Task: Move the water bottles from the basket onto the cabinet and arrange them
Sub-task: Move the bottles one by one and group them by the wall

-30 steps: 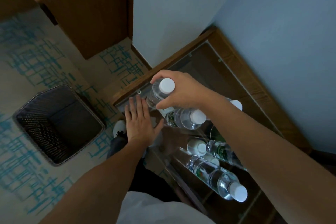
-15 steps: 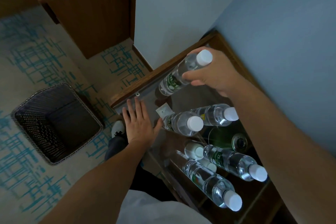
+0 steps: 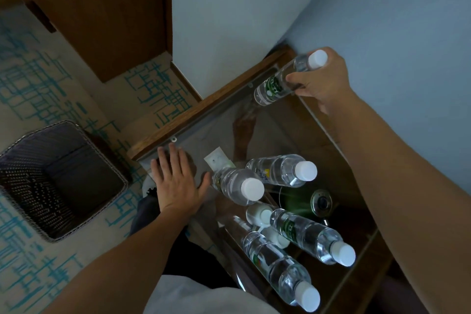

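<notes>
My right hand (image 3: 323,81) grips a clear water bottle (image 3: 277,84) with a white cap and green label near its neck, holding it over the far corner of the glass-topped wooden cabinet (image 3: 204,107). My left hand (image 3: 175,181) lies flat, fingers straight, on the glass at the cabinet's near left corner. Several more capped bottles stand on the glass: one (image 3: 237,186) right beside my left thumb, another (image 3: 283,171) behind it, and two nearer me (image 3: 311,234) (image 3: 280,267). The dark woven basket (image 3: 58,178) sits on the floor to the left with nothing visible inside.
A small white card (image 3: 216,160) lies on the glass by the bottles. Under the glass show a green round object (image 3: 295,201) and white cups (image 3: 257,214). Blue walls close the cabinet's far and right sides. A wooden desk (image 3: 102,15) stands beyond the patterned carpet.
My right hand has carried the bottle from the near left of the cabinet up and away to the far corner by the wall. My left hand has stayed flat on the glass.
</notes>
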Tool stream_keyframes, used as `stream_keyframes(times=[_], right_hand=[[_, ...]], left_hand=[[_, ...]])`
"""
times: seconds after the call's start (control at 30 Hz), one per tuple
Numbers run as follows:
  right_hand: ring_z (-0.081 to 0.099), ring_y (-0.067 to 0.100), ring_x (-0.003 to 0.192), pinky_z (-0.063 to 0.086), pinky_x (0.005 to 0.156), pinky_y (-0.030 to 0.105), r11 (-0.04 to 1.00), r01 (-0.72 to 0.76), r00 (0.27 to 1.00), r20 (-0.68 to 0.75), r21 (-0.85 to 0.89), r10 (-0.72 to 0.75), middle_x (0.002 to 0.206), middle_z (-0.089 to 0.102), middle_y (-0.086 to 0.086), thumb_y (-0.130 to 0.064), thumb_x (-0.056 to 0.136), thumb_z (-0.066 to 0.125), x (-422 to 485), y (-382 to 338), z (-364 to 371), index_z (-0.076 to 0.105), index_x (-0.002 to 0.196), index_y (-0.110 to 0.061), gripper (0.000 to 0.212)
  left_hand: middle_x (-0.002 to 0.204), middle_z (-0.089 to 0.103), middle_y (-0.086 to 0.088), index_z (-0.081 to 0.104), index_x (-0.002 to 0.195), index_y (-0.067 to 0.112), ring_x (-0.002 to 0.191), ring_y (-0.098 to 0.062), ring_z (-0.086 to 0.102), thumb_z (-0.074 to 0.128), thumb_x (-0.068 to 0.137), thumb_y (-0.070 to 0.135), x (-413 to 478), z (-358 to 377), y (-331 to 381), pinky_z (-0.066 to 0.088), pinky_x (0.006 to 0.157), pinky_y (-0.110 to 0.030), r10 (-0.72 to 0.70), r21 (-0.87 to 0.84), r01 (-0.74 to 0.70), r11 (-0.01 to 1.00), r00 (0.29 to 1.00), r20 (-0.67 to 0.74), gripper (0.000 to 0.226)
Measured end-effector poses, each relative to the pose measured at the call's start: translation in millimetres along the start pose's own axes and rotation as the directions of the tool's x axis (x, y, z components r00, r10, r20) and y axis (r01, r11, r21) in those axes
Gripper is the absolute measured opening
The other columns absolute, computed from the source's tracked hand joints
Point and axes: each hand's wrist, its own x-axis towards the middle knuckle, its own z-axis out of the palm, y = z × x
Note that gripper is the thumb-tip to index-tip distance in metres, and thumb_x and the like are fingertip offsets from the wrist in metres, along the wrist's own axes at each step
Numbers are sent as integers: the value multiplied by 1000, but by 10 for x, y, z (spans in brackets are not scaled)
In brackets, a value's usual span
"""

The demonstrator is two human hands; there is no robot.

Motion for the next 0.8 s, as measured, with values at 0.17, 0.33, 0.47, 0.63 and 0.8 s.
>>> stream_keyframes(times=[0.17,0.33,0.47,0.63,0.8], right_hand=[[68,30,104,64,76,46,1000,7,997,-81,-10,-8,116,64,11,-5,59,89,127,39,-28,58,101,-24,55],[66,29,108,61,86,46,998,30,992,-118,-60,-37,110,62,1,-13,59,90,229,10,-10,57,101,-29,56],[65,26,107,61,86,43,991,65,986,-145,-117,-82,112,63,1,-14,62,90,285,-33,20,56,109,-27,59],[65,21,107,61,89,36,980,94,977,-173,-176,-125,117,67,3,-17,61,89,377,-78,66,63,120,-18,65],[63,19,110,58,94,36,978,94,975,-182,-188,-128,120,66,0,-20,60,88,460,-135,68,59,127,-19,73]], left_hand=[[162,19,-22,19,153,-2,151,-43,5,41,87,69,2,-5,9,3,121,-57,-1,-12,1,1000,1000,-8,99],[163,17,-22,19,154,-2,152,-42,4,37,87,69,6,13,8,3,122,-57,-4,-6,4,1000,1000,-3,100],[163,16,-22,18,154,-2,152,-42,3,36,87,69,8,26,12,3,122,-57,5,-4,-5,1000,1000,-8,100],[162,18,-24,19,153,-4,151,-44,4,36,87,69,-6,20,-11,5,121,-59,10,-4,-10,1000,1000,-10,99],[162,17,-25,17,153,-4,151,-46,4,33,89,69,16,19,9,7,121,-60,24,27,-24,999,999,24,99]])
